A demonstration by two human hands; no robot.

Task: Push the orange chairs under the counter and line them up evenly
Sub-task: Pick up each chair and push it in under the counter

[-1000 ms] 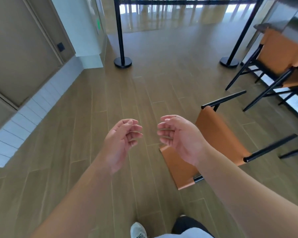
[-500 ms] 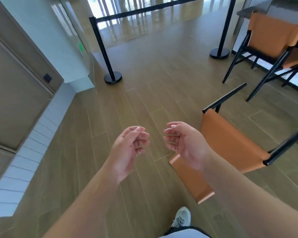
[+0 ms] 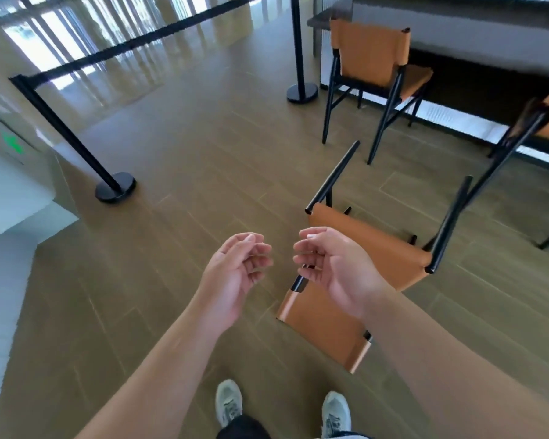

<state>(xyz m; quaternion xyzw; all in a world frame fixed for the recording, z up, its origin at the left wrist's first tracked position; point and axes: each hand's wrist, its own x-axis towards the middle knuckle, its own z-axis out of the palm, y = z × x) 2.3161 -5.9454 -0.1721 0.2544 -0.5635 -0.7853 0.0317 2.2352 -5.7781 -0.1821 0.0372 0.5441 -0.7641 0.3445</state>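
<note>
One orange chair (image 3: 366, 248) apparently faces the counter (image 3: 457, 23), armrests pointing at it.

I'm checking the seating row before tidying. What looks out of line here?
The nearest orange chair stands out on the open floor, turned at an angle, away from the counter. The far chair sits close against it.

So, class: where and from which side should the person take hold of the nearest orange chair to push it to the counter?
Probably from behind, at the backrest, one hand at each end. The nearest orange chair faces the counter, its back towards the person, so a forward push sends it under.
</note>
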